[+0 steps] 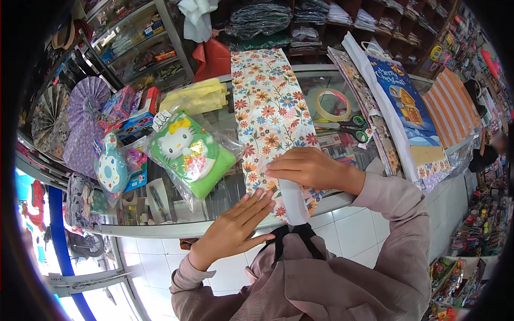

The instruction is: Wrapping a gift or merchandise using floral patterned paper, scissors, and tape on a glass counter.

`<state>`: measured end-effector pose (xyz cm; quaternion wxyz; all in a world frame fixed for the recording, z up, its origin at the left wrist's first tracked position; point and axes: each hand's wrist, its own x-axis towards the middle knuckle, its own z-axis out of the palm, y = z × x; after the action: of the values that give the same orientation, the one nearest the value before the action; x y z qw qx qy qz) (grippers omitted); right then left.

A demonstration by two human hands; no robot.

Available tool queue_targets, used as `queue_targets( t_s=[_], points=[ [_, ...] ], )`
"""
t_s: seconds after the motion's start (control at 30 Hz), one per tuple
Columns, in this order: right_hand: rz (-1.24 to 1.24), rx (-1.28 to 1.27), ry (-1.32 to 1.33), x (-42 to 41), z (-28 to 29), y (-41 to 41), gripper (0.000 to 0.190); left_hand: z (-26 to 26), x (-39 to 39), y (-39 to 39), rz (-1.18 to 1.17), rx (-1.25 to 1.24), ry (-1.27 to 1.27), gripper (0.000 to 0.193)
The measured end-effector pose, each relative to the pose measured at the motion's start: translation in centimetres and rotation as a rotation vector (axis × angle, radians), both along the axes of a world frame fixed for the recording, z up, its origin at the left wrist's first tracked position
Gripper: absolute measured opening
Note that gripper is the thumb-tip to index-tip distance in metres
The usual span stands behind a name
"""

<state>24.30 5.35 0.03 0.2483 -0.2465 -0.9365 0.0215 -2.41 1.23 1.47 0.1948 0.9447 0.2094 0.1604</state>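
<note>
A long sheet of floral wrapping paper (269,108) runs across the glass counter, its near end reaching the front edge. A white strip (292,200), apparently the paper's turned-over back, shows at that end. My right hand (311,166) lies over the paper just above this strip, fingers together; its thumb and what is under the palm are hidden. My left hand (239,224) is at the paper's lower left edge, palm down, fingertips touching it and fingers slightly apart. Left of the paper lies a green Hello Kitty item (192,154) in clear plastic.
Right of the paper lie a roll of clear tape (332,105) and scissors with green-black handles (355,128). Further right are wrapping-paper rolls (371,108) and a blue Christmas bag (401,100). Boxed toys (132,106), yellow folded plastic (194,96) and purple paper fans (86,120) sit left.
</note>
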Motion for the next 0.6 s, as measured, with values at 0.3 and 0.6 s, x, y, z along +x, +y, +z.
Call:
queue_targets(
  t_s=[0.3, 0.6],
  points=[
    [-0.005, 0.302, -0.196, -0.3, 0.4, -0.3, 0.034, 0.3, -0.4, 0.5, -0.027, -0.075, 0.015, 0.064],
    [-0.006, 0.298, -0.176, -0.6, 0.9, -0.2, 0.032, 0.5, -0.9, 0.7, -0.036, -0.083, 0.097, 0.065]
  ],
)
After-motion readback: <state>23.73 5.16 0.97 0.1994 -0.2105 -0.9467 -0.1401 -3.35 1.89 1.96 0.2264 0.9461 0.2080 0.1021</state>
